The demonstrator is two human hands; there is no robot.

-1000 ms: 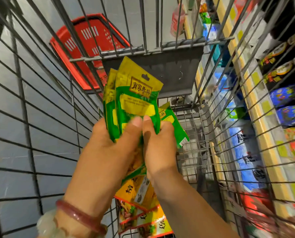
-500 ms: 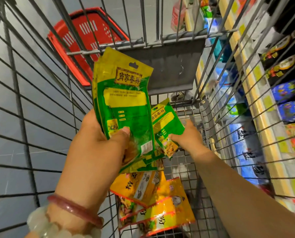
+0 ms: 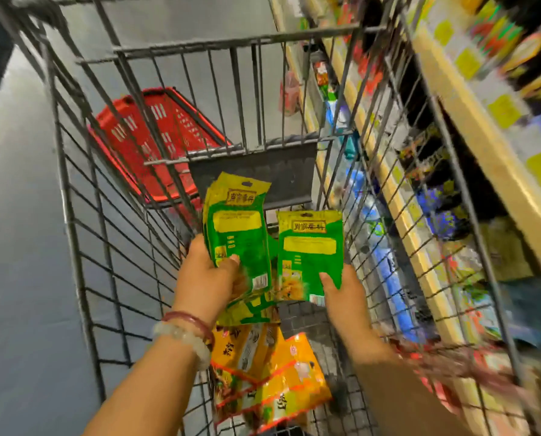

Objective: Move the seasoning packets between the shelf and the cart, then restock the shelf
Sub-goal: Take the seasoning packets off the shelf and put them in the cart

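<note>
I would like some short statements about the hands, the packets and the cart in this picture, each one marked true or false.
1. The left hand holds a stack of green packets. True.
2. The right hand is empty. False: it holds a single green packet.
3. Yellow-orange packets lie in the wire cart. True.
4. A blue basket stands beyond the cart. False: the basket is red.
5. Bracelets are on the left wrist. True.

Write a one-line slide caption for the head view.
Left hand holds a stack of green packets, right hand one green packet, above yellow packets in a wire cart.
</note>
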